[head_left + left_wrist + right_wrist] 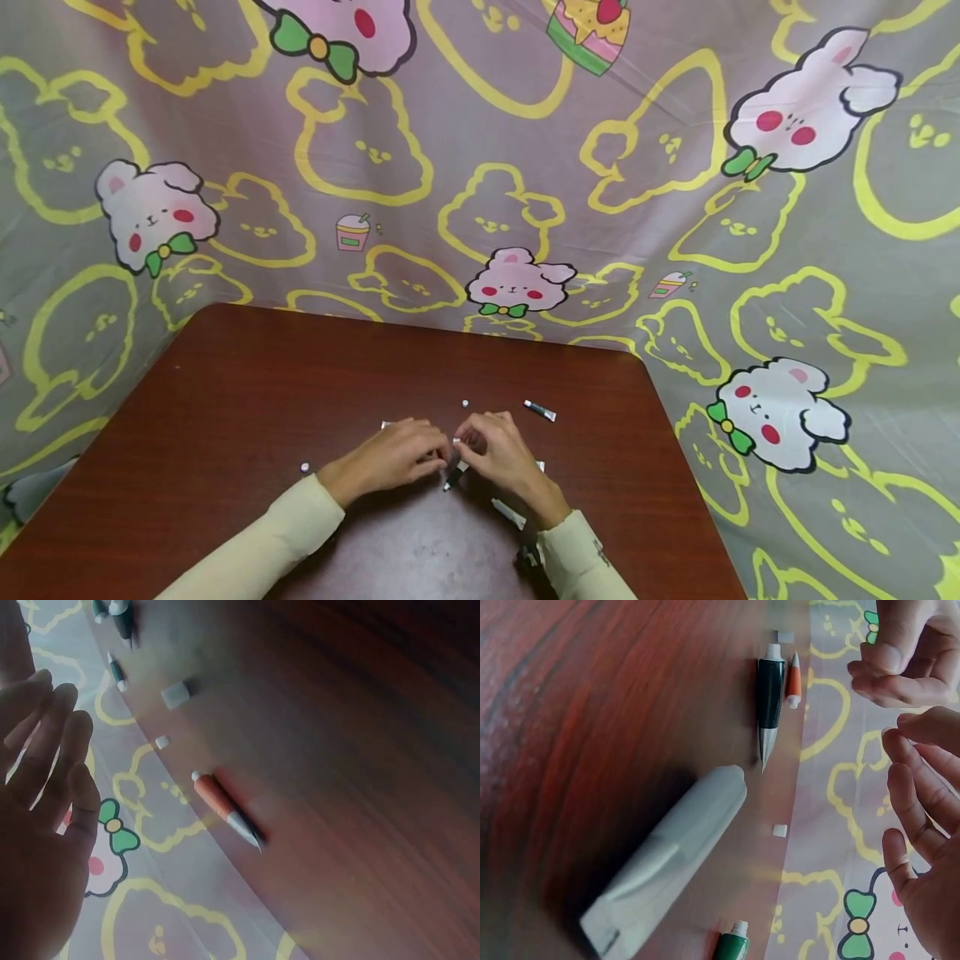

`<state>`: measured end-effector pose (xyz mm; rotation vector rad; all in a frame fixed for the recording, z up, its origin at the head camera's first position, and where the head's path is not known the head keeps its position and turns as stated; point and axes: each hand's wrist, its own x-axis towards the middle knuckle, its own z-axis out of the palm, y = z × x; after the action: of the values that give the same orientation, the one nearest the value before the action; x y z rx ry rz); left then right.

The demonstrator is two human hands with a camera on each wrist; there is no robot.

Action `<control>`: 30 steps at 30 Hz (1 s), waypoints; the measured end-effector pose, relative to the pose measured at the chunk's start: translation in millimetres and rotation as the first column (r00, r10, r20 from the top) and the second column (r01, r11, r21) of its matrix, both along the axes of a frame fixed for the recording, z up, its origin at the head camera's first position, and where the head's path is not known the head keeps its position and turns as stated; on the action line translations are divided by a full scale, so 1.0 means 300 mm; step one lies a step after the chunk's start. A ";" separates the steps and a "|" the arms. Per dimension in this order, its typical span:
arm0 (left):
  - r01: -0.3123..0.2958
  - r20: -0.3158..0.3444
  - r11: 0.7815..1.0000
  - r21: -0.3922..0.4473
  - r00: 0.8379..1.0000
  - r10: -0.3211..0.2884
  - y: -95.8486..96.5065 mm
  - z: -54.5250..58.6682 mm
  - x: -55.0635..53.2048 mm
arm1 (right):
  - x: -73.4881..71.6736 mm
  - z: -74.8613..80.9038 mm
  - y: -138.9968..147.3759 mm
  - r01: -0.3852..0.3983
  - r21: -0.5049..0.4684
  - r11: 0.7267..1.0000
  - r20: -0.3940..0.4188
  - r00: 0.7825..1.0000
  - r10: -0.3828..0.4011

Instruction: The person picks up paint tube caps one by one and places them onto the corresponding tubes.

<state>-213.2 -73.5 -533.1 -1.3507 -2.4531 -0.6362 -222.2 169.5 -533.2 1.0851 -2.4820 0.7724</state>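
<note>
My right hand (498,450) pinches a small white cap (456,441) between thumb and forefinger; in the right wrist view its tips hide it. Facing it, my left hand (401,454) has loosely bent fingers, with nothing visible held. Under the fingertips lies a black paint tube (770,694) with a white neck and silver end. Beyond it is an orange paint tube (217,799). Nearest the right wrist rests a pale paint tube (667,855), with a green paint tube (731,943) farther off.
Loose white caps lie on the brown table (247,392): one cap (305,467) by the left forearm, another cap (465,403) beyond the hands. A dark-labelled tube (540,410) lies at the back right. A patterned cloth (480,167) hangs along the table's far edge.
</note>
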 end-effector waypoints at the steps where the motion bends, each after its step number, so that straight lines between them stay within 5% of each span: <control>1: 0.005 -0.006 1.000 -0.004 1.000 -0.005 0.004 -0.004 0.000 | 0.000 -0.001 0.002 0.003 0.001 1.000 0.001 1.000 -0.003; 12: 0.079 -0.062 0.989 -0.126 0.994 -0.087 0.049 -0.052 -0.012 | -0.003 -0.014 0.026 0.024 -0.011 1.000 0.009 1.000 -0.024; 22: 0.052 -0.174 0.967 -0.250 0.980 -0.097 0.073 -0.083 -0.016 | 0.000 -0.003 0.039 0.034 -0.027 0.999 0.019 0.999 -0.034; 30: 0.027 -0.181 0.954 -0.299 0.980 -0.085 0.089 -0.089 -0.032 | -0.001 -0.003 0.046 0.039 -0.030 0.999 0.002 0.999 -0.039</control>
<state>-222.9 -46.7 -559.8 -1.5150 -2.4266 -0.1406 -222.4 183.4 -534.1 1.0229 -2.4771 0.7966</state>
